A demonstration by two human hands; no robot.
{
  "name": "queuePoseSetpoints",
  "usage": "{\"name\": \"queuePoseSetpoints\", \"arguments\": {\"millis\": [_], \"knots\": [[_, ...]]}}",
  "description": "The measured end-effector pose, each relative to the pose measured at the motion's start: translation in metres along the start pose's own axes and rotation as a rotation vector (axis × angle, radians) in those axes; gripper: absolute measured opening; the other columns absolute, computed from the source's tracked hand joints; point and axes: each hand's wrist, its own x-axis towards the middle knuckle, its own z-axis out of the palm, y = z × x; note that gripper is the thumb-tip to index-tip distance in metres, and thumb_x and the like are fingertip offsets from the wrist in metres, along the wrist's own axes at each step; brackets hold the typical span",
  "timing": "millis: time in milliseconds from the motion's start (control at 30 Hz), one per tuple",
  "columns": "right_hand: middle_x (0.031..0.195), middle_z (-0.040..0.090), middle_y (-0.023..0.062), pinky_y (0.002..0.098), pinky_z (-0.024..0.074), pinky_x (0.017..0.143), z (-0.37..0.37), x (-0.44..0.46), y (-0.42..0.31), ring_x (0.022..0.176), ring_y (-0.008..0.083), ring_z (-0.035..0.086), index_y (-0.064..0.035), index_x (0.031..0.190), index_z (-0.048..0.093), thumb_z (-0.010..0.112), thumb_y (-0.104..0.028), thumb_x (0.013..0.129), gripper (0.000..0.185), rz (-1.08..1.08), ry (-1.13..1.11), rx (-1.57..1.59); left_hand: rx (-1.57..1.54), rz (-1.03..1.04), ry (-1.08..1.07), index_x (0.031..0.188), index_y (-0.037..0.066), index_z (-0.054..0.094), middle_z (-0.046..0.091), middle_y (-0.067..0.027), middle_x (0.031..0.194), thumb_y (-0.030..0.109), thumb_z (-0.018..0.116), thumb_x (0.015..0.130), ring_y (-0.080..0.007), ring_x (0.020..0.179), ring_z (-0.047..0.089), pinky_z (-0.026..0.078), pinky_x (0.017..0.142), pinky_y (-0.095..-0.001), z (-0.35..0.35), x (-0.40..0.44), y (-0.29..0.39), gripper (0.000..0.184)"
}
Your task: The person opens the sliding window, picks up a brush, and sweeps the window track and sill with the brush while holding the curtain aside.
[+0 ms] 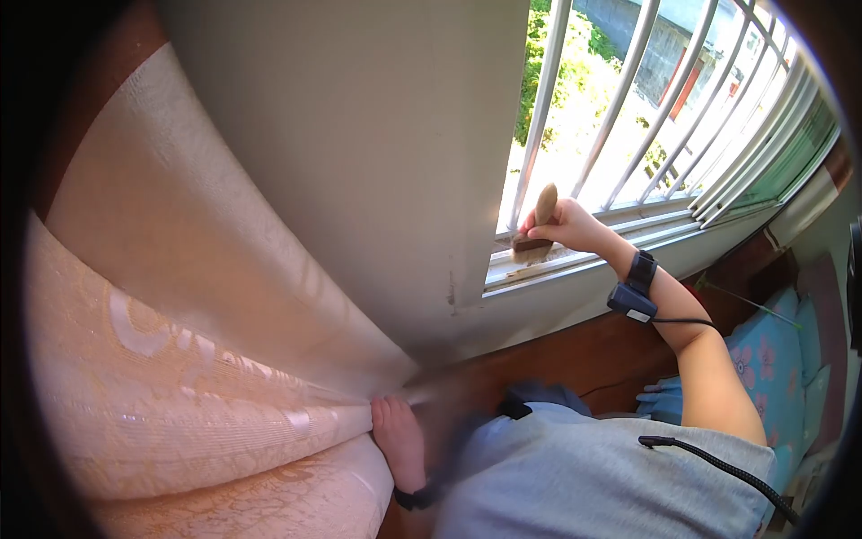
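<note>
My right hand (575, 226) is closed around a flat brush (545, 205) with a pale wooden handle pointing up. The brush's bristles rest down on the window sill track (575, 262), at its left corner by the wall. Lower down, my left hand (398, 433) grips the edge of a pink patterned curtain (224, 404), whose folds gather towards my fingers. Part of that grip is hidden by the cloth.
Metal bars (620, 99) stand across the window, with sliding panes (772, 171) at the right. A grey wall (377, 135) lies between curtain and window. On the right is bedding with a blue flowered cover (763, 368).
</note>
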Motion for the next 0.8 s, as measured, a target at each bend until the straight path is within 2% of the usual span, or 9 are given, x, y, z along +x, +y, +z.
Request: {"name": "queuePoseSetpoints", "arguments": {"millis": [67, 200, 300, 433, 500, 533, 600, 700, 800], "knots": [[0.095, 0.068, 0.0022, 0.0266, 0.0492, 0.085, 0.024, 0.012, -0.001, 0.091, 0.0096, 0.063, -0.0014, 0.099, 0.065, 0.065, -0.002, 0.088, 0.01, -0.065, -0.045, 0.21, -0.077, 0.008, 0.012, 0.084, 0.005, 0.059, 0.054, -0.0105, 0.086, 0.006, 0.049, 0.082, -0.0248, 0.093, 0.054, 0.03, 0.111, -0.0363, 0.0, 0.002, -0.002, 0.011], [0.098, 0.069, 0.0035, 0.0275, 0.0495, 0.087, 0.071, 0.017, 0.0, 0.093, 0.0114, 0.064, -0.0026, 0.101, 0.066, 0.067, -0.008, 0.088, 0.013, -0.118, 0.043, 0.159, -0.085, 0.03, -0.025, 0.084, 0.005, 0.059, 0.055, -0.0105, 0.086, 0.006, 0.049, 0.081, -0.0248, 0.094, 0.054, 0.03, 0.111, -0.0362, -0.014, 0.004, -0.002, 0.01], [0.091, 0.071, 0.0069, 0.0298, 0.0508, 0.083, 0.034, 0.008, 0.004, 0.088, 0.0155, 0.067, -0.0042, 0.098, 0.067, 0.069, -0.014, 0.086, 0.016, 0.001, 0.065, -0.192, -0.06, 0.025, -0.015, 0.083, 0.005, 0.059, 0.055, -0.0104, 0.086, 0.006, 0.05, 0.08, -0.0248, 0.094, 0.054, 0.03, 0.111, -0.0363, -0.014, 0.002, -0.003, 0.009], [0.089, 0.069, 0.0033, 0.0276, 0.05, 0.083, -0.005, 0.0, 0.007, 0.087, 0.0108, 0.064, -0.0022, 0.094, 0.065, 0.067, -0.009, 0.087, 0.01, 0.029, 0.061, -0.04, -0.07, -0.003, 0.054, 0.085, 0.002, 0.061, 0.056, -0.0112, 0.085, 0.005, 0.049, 0.081, -0.0257, 0.094, 0.055, 0.033, 0.109, -0.038, -0.007, 0.006, 0.0, 0.013], [0.092, 0.068, 0.002, 0.0267, 0.0492, 0.084, 0.01, 0.006, 0.001, 0.089, 0.0088, 0.062, -0.0011, 0.094, 0.064, 0.065, -0.006, 0.089, 0.007, -0.096, 0.062, 0.171, -0.068, -0.006, 0.019, 0.088, 0.0, 0.064, 0.058, -0.012, 0.086, 0.004, 0.049, 0.08, -0.0266, 0.093, 0.056, 0.034, 0.108, -0.04, -0.006, 0.004, -0.001, 0.018], [0.097, 0.068, 0.0024, 0.0266, 0.0486, 0.087, 0.024, 0.012, -0.003, 0.092, 0.0094, 0.062, -0.0007, 0.096, 0.064, 0.064, -0.004, 0.09, 0.007, -0.022, 0.017, 0.191, -0.087, 0.001, 0.026, 0.086, 0.002, 0.062, 0.057, -0.0118, 0.086, 0.004, 0.048, 0.081, -0.0259, 0.094, 0.056, 0.033, 0.109, -0.0379, -0.003, 0.005, -0.002, 0.015], [0.098, 0.069, 0.0036, 0.0265, 0.0486, 0.089, 0.063, 0.02, 0.0, 0.093, 0.0106, 0.063, -0.0011, 0.097, 0.064, 0.064, -0.005, 0.09, 0.008, -0.143, 0.068, 0.228, -0.103, 0.019, 0.029, 0.085, 0.004, 0.06, 0.057, -0.0116, 0.087, 0.005, 0.048, 0.082, -0.0253, 0.095, 0.055, 0.031, 0.11, -0.0358, -0.004, 0.005, -0.003, 0.013], [0.099, 0.069, 0.0047, 0.0266, 0.0489, 0.089, 0.066, 0.02, 0.011, 0.094, 0.0118, 0.064, -0.001, 0.096, 0.064, 0.065, -0.006, 0.09, 0.008, -0.095, 0.059, 0.24, -0.052, 0.0, -0.048, 0.085, 0.003, 0.06, 0.057, -0.0122, 0.088, 0.005, 0.048, 0.082, -0.0256, 0.095, 0.055, 0.032, 0.109, -0.0362, -0.008, 0.007, -0.003, 0.013], [0.098, 0.07, 0.006, 0.0268, 0.05, 0.087, 0.02, 0.007, 0.029, 0.094, 0.0112, 0.065, -0.0006, 0.096, 0.064, 0.066, -0.007, 0.089, 0.009, -0.032, 0.013, -0.037, -0.095, 0.003, 0.054, 0.085, 0.0, 0.064, 0.058, -0.0122, 0.085, 0.004, 0.049, 0.081, -0.0264, 0.092, 0.057, 0.034, 0.109, -0.0394, -0.004, 0.004, -0.005, 0.016]]}}
